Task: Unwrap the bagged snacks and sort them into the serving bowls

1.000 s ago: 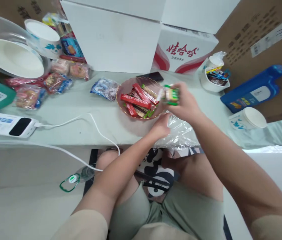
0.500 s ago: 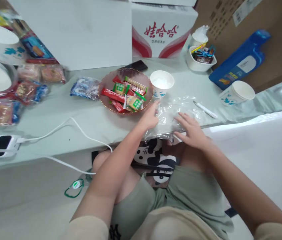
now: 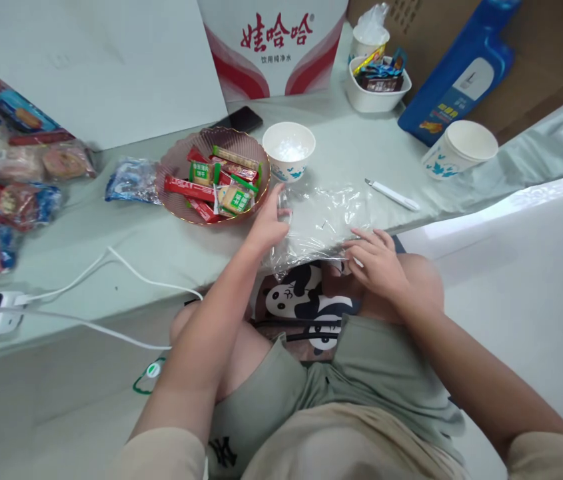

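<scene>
A clear plastic bag (image 3: 321, 217) lies crinkled and flattened at the table's front edge, its lower edge hanging slightly over. My left hand (image 3: 268, 223) is at the bag's left side, fingers and thumb closed about that edge. At the lower right corner, my right hand (image 3: 377, 263) rests with its fingers stretched out and apart, touching the film. Just behind the bag stands a paper cup (image 3: 288, 152) with something white and clear inside. A white pen-like cutter (image 3: 392, 195) lies to the right of the bag.
Left of the bag sits a pink bowl (image 3: 176, 193) of wrapped snacks. A black phone (image 3: 244, 120), a white tub (image 3: 376, 99), a blue bottle (image 3: 454, 80) and stacked paper cups (image 3: 461, 150) stand behind. A white cable (image 3: 141, 277) runs over the front edge at left.
The view has shifted, so the table things sit further left and higher. My right hand has drawn back from over the bag to its lower right corner. My left hand stays at the left side.
</scene>
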Demonstrator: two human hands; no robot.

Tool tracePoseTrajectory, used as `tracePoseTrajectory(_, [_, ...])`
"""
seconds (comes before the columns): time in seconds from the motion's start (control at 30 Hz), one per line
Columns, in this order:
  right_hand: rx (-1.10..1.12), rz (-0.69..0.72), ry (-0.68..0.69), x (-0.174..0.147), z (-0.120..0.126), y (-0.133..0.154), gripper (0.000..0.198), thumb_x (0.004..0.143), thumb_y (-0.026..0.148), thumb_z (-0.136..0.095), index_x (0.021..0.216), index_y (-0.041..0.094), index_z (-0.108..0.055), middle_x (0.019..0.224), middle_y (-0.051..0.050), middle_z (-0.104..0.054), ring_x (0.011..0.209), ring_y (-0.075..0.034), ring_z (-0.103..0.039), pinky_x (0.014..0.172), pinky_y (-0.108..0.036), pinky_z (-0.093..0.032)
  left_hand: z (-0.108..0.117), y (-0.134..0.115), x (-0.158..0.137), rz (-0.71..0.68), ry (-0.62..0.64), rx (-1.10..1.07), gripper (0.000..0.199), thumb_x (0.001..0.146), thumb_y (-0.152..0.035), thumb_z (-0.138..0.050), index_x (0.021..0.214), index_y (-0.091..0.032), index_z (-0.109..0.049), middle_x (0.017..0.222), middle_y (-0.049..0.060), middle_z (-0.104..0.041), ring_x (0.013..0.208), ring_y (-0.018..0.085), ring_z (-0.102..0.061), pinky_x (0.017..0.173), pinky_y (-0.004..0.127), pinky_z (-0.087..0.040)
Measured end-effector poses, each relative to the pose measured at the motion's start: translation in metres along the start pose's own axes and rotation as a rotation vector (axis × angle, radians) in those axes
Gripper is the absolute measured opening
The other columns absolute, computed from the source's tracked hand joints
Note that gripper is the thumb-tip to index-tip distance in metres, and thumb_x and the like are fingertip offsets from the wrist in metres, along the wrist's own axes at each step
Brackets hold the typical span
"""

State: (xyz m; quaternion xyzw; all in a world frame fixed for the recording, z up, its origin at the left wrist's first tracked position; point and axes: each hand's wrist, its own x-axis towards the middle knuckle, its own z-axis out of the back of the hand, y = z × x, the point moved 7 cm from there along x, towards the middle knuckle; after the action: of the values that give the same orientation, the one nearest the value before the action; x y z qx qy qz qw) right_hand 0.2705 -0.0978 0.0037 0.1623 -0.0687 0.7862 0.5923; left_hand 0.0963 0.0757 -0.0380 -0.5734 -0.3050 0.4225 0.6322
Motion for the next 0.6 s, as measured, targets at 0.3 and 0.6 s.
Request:
tracePoseTrajectory(0.3, [-0.01,-0.048,-0.007,-0.034,0.034,-0.004,0.022,0.089,0.017,-0.058,0.103,0.023,-0.074,0.083,-0.004,-0.077,0.104,-0.028,-0.071,0.086,-0.038,-0.052,-0.002,-0.006,-0.003,0.104,-0.038,-0.049,0.109,0.062,0.01,-0.052,0.157,-0.04,-0.035,0.174,0.0,-0.017,0.124,0.031,-0.06,0.051,0.023,-0.055])
tracePoseTrajectory(0.6, [0.207,-0.058,-0.243,-0.04,0.055,-0.012,0.019,0.08,0.005,-0.061,0.08,0.022,-0.067,0.067,0.001,-0.056,0.061,-0.015,-0.056,0.059,-0.029,-0.045,-0.004,-0.01,-0.008,0.164,-0.05,-0.088,0.103,0.066,0.008,-0.054,0.156,-0.04,-0.036,0.173,0.001,-0.02,0.111,0.028,-0.069,0.046,0.02,-0.049])
